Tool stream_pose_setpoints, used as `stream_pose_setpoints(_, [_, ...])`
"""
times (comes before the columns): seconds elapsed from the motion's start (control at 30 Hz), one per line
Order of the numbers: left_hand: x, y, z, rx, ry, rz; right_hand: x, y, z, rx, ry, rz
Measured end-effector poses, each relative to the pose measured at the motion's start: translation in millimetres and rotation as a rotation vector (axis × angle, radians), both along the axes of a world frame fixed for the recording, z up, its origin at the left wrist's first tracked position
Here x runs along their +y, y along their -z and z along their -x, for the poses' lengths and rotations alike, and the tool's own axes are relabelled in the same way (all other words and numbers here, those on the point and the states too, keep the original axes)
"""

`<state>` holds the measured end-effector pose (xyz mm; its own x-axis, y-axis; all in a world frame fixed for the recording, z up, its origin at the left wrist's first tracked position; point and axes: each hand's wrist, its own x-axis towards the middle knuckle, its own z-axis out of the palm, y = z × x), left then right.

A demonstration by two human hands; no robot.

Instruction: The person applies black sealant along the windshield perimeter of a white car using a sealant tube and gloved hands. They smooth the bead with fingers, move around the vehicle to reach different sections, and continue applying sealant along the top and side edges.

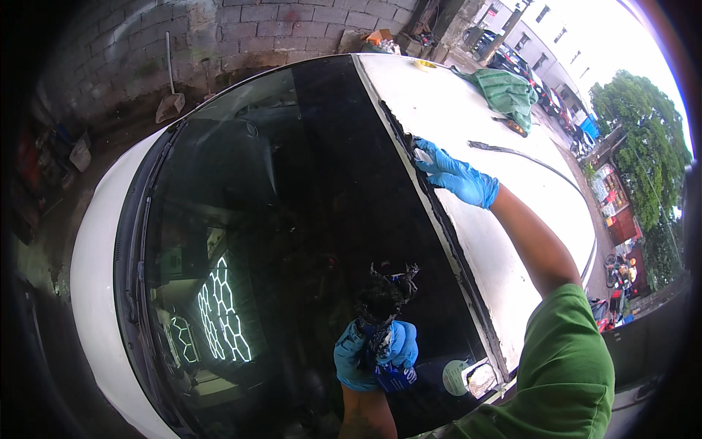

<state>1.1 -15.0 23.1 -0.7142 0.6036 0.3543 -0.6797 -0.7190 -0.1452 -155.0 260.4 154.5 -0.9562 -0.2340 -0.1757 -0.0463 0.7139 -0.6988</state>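
Note:
My right hand (pixel 461 178), in a blue glove, reaches to the top edge of a car windshield (pixel 322 212). Its fingers are stretched out and apart, with their tips at the ragged black sealant strip (pixel 446 219) between glass and white roof (pixel 504 183). Low over the glass, my left hand (pixel 376 353), also gloved in blue, is closed around a crumpled, sticky-looking black clump (pixel 384 300). Black smears mark that glove. A dark blue piece with white marks (pixel 397 378) shows below its fingers; what it belongs to is hidden.
On the roof lie a green cloth (pixel 504 94), a yellow tape roll (pixel 425 65) and a long dark strip (pixel 526 156). Stickers (pixel 468 378) sit at the glass's near corner. A block wall (pixel 256 40) and a long-handled dustpan (pixel 170 106) stand beyond the car.

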Motion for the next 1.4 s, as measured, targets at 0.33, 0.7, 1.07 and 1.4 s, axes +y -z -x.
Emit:
stream_pose_setpoints(0.33, [-1, -5, -1, -0.021, 0.034, 0.026, 5, 2, -24, 0.097, -0.090, -0.166])
stream_pose_setpoints(0.7, [-3, -7, 4, 0.085, 0.008, 0.089, -4, -3, -56, 0.099, -0.145, -0.188])
stream_pose_setpoints(1.07, [0, -7, 2, 0.045, -0.039, 0.096, -5, -1, -86, 0.147, -0.145, -0.095])
stream_pose_setpoints(1.4, [0, -7, 4, 0.082, -0.024, 0.110, -6, -7, -109, 0.195, -0.230, -0.349])
